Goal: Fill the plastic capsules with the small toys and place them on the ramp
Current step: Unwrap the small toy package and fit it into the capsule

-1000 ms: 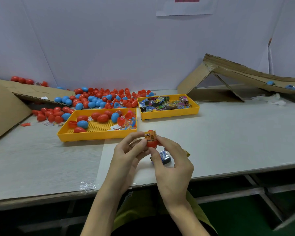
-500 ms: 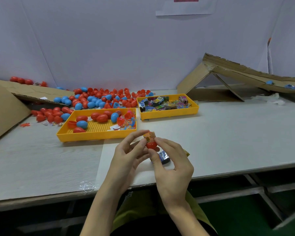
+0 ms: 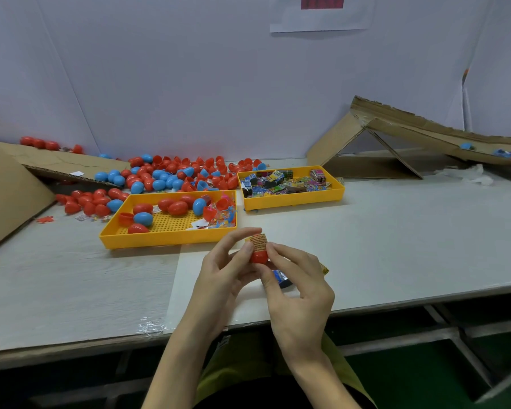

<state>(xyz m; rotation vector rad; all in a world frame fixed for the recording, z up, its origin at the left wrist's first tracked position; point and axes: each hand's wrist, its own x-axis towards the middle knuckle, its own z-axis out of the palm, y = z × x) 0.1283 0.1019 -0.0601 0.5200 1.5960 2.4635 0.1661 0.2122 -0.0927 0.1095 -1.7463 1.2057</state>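
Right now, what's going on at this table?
A person at the white table holds a red plastic capsule in both hands: the left hand and right hand pinch it from either side. A small orange printed toy packet sticks out of its top, so it is not yet closed. Behind are a yellow plastic tray of red and blue capsules, a second yellow tray of toy packets, and the brown cardboard ramp at the right, where a blue capsule already lies.

Red capsule half [image 3: 259, 257] with an orange printed packet [image 3: 258, 242] in it; yellow trays [image 3: 165, 239] on the pale grey table [image 3: 396, 246]; red and blue capsules [image 3: 171, 175] piled at the far edge.
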